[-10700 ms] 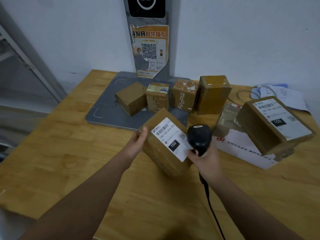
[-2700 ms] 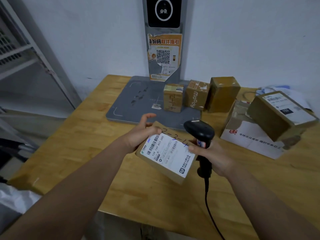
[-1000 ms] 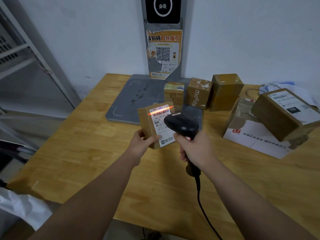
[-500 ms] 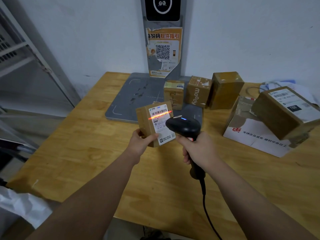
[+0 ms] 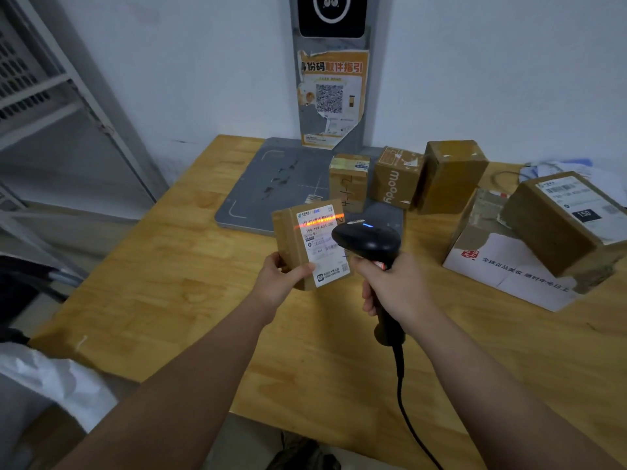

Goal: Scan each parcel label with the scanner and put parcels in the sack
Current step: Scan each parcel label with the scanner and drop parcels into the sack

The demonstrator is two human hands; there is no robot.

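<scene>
1. Brown corrugated-cardboard parcel [image 5: 307,247], small and box-shaped, with a white printed shipping label [image 5: 322,244] on the face turned toward the camera. Judged light, since one hand carried it clear of the worktop; judged stiff at edges and corners, with tape that might be slick. Best taken by the lower corner and side faces, leaving the barcode uncovered.

2. Left hand [image 5: 283,283]: clenched on the parcel's lower left corner, thumb [image 5: 302,269] lying across the label's bottom edge, fingers behind. Parcel held upright above the wooden worktop [image 5: 163,290], in front of the grey scanning pad [image 5: 271,184].

3. Right hand [image 5: 395,288]: wrapped round the grip of the black corded handheld scanner [image 5: 368,240], whose head sat just beside the parcel's right edge; whether they touched could not be told. An orange scan line [image 5: 319,221] fell across the label's upper barcode.

4. White sack [image 5: 57,385]: crumpled fabric at lower left, below the worktop edge, well apart from the parcel on the left hand's side.

5. Remaining brown boxes [image 5: 451,176]: standing at the worktop's rear and right.
</scene>
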